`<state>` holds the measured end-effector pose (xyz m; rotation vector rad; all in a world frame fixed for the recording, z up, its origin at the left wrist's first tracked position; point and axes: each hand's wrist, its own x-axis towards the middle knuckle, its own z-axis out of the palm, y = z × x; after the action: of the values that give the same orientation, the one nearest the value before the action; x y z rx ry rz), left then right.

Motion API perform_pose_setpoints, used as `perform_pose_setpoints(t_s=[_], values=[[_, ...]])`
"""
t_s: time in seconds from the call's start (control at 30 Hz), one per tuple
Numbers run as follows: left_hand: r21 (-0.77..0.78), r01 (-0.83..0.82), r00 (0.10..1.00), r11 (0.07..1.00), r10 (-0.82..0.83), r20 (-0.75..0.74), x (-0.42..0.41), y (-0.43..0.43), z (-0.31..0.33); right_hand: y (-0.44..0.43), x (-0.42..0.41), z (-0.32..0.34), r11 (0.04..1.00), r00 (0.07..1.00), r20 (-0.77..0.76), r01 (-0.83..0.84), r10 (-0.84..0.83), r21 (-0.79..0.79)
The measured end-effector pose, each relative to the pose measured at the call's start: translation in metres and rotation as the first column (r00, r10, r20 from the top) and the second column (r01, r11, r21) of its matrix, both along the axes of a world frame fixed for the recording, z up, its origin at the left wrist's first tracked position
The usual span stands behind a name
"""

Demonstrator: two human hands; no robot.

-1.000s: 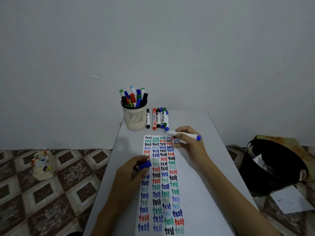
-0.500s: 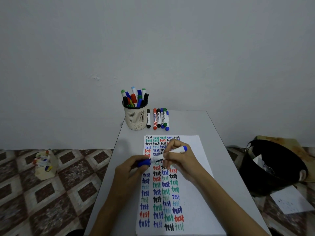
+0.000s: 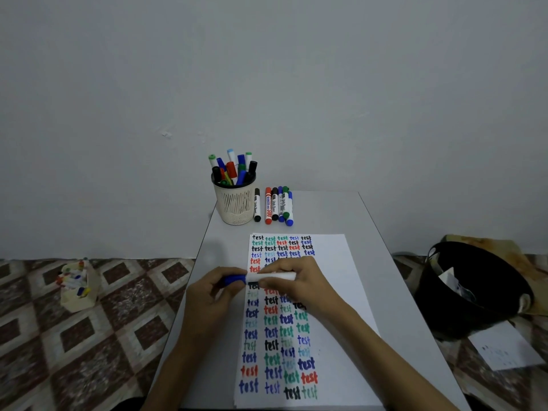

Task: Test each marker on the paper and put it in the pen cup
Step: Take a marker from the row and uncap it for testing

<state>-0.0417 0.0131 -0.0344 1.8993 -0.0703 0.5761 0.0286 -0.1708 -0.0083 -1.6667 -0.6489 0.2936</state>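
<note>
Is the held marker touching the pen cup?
No, the marker lies level between the left hand and right hand over the paper, apart from the pen cup.

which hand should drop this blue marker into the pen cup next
Probably the right hand: it grips the blue marker by its white barrel, while the left hand only pinches the cap end. The pen cup stands just ahead, slightly left.

The paper (image 3: 329,262) looks matt and smooth, inked with felt-tip words. The pen cup (image 3: 235,206) is cream plastic with slotted walls. The loose markers (image 3: 274,205) beside it have glossy plastic barrels. The counter (image 3: 326,212) is smooth, matt grey. The floor (image 3: 124,315) shows patterned tile.
</note>
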Motion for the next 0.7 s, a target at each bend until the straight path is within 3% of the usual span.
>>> perform_pose_setpoints(t_s=[0.13, 0.27, 0.37, 0.53, 0.6, 0.7], values=[[0.073, -0.018, 0.999, 0.997, 0.015, 0.044, -0.001, 0.001, 0.000, -0.003, 0.000, 0.001, 1.000, 0.998, -0.065, -0.009, 0.008, -0.008], [0.048, -0.005, 0.999, 0.999, 0.002, 0.054, -0.001, -0.002, -0.001, -0.007, 0.012, 0.013, 0.983, 0.995, 0.085, -0.041, 0.056, -0.177], [0.054, -0.022, 0.996, 0.998, 0.017, 0.089, -0.002, -0.004, 0.001, 0.001, 0.024, 0.026, 0.865, 0.861, 0.463, 0.056, 0.211, -0.498], [-0.033, -0.094, 0.995, 0.995, 0.095, 0.030, 0.001, -0.005, -0.004, 0.025, 0.037, 0.042, 0.694, 0.700, 0.564, 0.136, 0.438, -0.707], [-0.041, -0.100, 0.995, 0.994, 0.099, -0.027, 0.003, -0.006, -0.006, 0.032, 0.056, 0.057, 0.688, 0.696, 0.607, 0.222, 0.384, -0.690], [0.113, -0.087, 0.990, 0.990, 0.098, -0.097, 0.005, -0.008, -0.011, 0.042, 0.091, 0.086, 0.880, 0.784, 0.620, 0.280, 0.019, -0.382]])
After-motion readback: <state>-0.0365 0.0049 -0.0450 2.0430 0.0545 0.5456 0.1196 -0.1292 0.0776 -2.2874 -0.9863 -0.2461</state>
